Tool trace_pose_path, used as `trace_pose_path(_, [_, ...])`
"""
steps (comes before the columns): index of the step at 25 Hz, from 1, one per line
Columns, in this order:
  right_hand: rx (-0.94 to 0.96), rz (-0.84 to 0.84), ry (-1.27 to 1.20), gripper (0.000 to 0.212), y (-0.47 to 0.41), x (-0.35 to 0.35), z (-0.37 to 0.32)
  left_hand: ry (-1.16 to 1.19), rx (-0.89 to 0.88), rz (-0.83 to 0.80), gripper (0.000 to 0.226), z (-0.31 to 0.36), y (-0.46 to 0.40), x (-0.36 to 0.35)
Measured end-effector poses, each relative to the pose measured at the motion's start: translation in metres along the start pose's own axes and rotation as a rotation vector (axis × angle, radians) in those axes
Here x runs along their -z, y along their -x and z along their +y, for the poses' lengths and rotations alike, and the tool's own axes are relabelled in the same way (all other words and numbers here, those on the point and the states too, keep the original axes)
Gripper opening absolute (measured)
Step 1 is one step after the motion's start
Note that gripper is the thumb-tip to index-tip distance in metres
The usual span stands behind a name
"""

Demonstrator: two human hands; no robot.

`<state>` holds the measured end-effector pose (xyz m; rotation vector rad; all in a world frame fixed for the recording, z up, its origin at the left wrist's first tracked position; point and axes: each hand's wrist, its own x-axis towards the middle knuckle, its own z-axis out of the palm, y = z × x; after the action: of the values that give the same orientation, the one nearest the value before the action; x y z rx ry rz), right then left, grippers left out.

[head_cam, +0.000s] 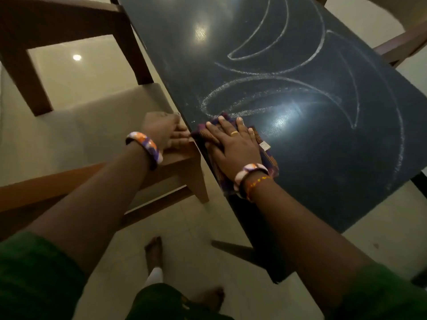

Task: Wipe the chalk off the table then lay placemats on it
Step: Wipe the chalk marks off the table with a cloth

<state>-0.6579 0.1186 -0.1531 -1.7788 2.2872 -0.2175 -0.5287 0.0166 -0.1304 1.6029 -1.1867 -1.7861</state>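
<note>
The dark table (323, 181) runs from top centre to the lower right and carries curved white chalk lines (272, 77), some smeared near its left edge. My right hand (233, 144) presses flat, fingers spread, on a folded purple and orange patterned cloth (269, 159) near the table's left edge. My left hand (168, 132) rests just off that edge, on the corner of a wooden chair, with its fingers curled down over the corner. No placemats are in view.
A wooden chair with a beige seat (92, 125) stands against the table's left side. Another chair's frame (402, 47) shows at the upper right. Pale floor tiles (189, 227) lie below, with my bare feet (153, 252) on them.
</note>
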Motion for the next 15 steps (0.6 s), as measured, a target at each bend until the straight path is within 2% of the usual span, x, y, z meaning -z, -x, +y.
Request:
trace_pose_path(3, [0.024, 0.068, 0.034, 0.058, 0.052, -0.007, -0.008, 0.182, 0.077, -0.055, 0.037, 0.027, -0.053, 0.024])
trace_pose_path(5, [-0.046, 0.08, 0.022, 0.055, 0.063, -0.009, -0.02, 0.301, 0.118, -0.149, 0.033, 0.029, -0.083, 0.038])
trace_pose_path(8, [-0.092, 0.06, -0.003, 0.054, -0.004, -0.006, -0.041, 0.417, 0.17, -0.234, 0.018, 0.016, -0.103, 0.042])
trace_pose_path(12, [-0.108, 0.035, 0.006, 0.052, -0.107, -0.009, -0.069, 0.529, 0.258, -0.342, 0.03, 0.004, -0.104, 0.043])
trace_pose_path(15, [-0.095, 0.05, 0.01, 0.053, -0.083, -0.012, -0.067, 0.535, 0.241, -0.363, 0.033, 0.01, -0.099, 0.044])
